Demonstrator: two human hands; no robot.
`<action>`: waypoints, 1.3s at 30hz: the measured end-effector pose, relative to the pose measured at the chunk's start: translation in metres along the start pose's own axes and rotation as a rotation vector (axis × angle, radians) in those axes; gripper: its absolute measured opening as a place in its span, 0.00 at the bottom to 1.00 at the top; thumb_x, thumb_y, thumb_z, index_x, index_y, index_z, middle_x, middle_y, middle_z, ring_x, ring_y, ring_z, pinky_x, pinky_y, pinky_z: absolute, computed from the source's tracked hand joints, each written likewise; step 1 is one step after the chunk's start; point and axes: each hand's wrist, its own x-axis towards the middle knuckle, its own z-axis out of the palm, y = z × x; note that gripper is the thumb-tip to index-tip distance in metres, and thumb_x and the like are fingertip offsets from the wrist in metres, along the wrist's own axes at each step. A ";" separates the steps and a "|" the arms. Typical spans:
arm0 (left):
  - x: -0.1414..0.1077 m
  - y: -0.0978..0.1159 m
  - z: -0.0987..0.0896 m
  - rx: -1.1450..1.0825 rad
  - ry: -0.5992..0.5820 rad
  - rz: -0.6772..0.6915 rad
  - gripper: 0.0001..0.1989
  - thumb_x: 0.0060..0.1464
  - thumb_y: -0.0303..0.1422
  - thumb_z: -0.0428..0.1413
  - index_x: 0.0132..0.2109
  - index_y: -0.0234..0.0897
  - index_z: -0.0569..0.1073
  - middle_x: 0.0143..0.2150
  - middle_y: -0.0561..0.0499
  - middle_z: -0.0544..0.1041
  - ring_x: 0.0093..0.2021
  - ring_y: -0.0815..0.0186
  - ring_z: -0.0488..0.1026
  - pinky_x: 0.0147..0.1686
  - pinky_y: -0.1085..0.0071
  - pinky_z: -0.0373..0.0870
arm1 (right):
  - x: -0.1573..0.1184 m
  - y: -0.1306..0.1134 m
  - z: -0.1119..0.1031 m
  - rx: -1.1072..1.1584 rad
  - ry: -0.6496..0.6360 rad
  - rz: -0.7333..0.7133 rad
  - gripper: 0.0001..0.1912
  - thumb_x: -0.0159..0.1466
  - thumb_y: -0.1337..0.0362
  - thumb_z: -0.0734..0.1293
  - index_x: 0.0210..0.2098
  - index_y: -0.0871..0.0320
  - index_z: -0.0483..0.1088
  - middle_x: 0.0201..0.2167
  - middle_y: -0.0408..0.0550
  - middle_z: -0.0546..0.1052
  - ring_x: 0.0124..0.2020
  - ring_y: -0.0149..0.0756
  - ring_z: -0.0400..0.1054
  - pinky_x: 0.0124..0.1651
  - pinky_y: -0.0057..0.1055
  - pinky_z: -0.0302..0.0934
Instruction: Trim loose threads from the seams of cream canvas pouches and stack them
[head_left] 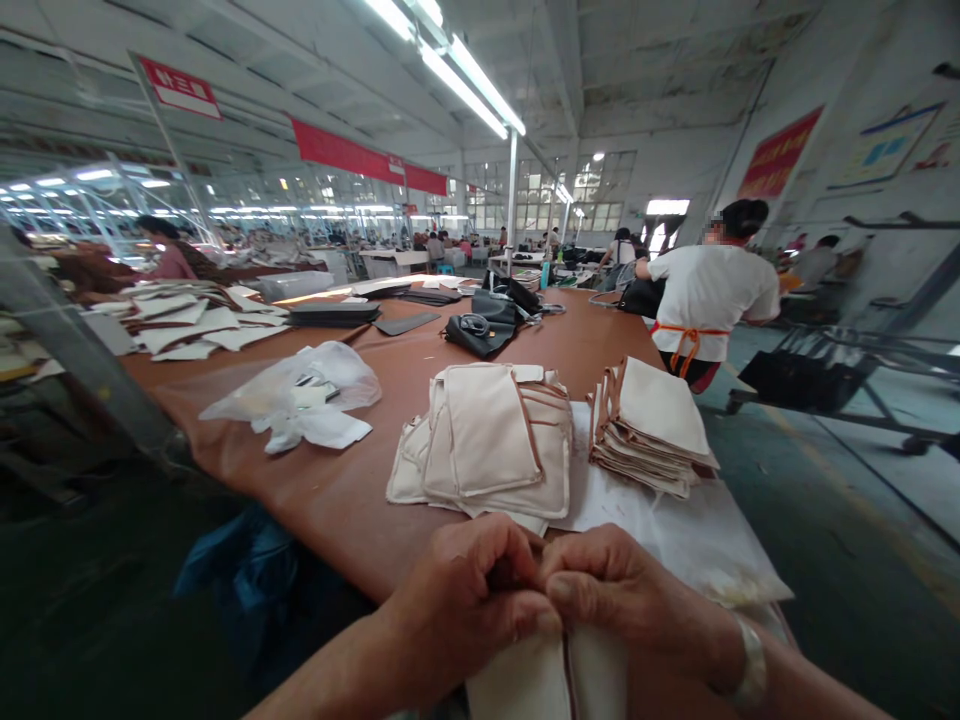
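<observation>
The left hand (469, 590) and the right hand (630, 590) are both curled closed, their thumbs and fingers pinching the top edge of a folded cream canvas piece (525, 685) with brown binding. It is held upright at 6 o'clock, by the near edge of the tabletop (360, 500). A metal wristband (751, 662) circles the right wrist. At 12 o'clock a loose pile of canvas panels (487, 445) lies on the tabletop; at 1 o'clock a neater stack (652, 425) sits on a white sheet (675, 530). A plastic bag (300, 390) lies at 10 o'clock.
</observation>
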 end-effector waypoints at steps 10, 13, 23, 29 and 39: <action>-0.008 0.013 -0.010 0.445 0.174 0.507 0.09 0.58 0.18 0.53 0.42 0.35 0.73 0.36 0.49 0.72 0.37 0.66 0.67 0.37 0.70 0.65 | -0.005 0.020 0.009 0.174 0.117 0.022 0.21 0.63 0.50 0.69 0.29 0.65 0.73 0.25 0.43 0.66 0.27 0.28 0.54 0.29 0.27 0.46; -0.007 0.015 -0.003 0.678 0.155 0.587 0.08 0.58 0.20 0.52 0.39 0.34 0.74 0.31 0.50 0.72 0.31 0.64 0.64 0.32 0.68 0.62 | -0.004 0.021 0.012 0.183 0.137 0.034 0.22 0.63 0.50 0.69 0.28 0.65 0.73 0.24 0.43 0.65 0.26 0.28 0.54 0.29 0.26 0.46; -0.010 0.004 0.013 1.019 0.060 0.543 0.06 0.59 0.24 0.52 0.33 0.35 0.69 0.30 0.50 0.69 0.30 0.62 0.65 0.30 0.64 0.63 | -0.004 0.023 0.015 0.098 0.155 -0.005 0.22 0.65 0.50 0.68 0.26 0.64 0.71 0.22 0.41 0.63 0.26 0.28 0.52 0.28 0.26 0.47; -0.011 0.007 0.023 1.091 0.107 0.560 0.08 0.58 0.23 0.49 0.32 0.35 0.69 0.28 0.48 0.69 0.28 0.60 0.66 0.29 0.63 0.65 | -0.004 0.021 0.012 0.035 0.116 -0.050 0.22 0.67 0.51 0.66 0.27 0.64 0.71 0.23 0.41 0.65 0.26 0.28 0.54 0.29 0.25 0.49; -0.005 0.011 0.000 0.780 0.188 0.499 0.09 0.62 0.22 0.49 0.34 0.34 0.70 0.30 0.50 0.71 0.32 0.64 0.67 0.34 0.69 0.64 | -0.011 0.017 -0.007 -0.139 0.131 -0.022 0.20 0.65 0.52 0.66 0.28 0.65 0.73 0.22 0.42 0.66 0.24 0.28 0.55 0.27 0.25 0.49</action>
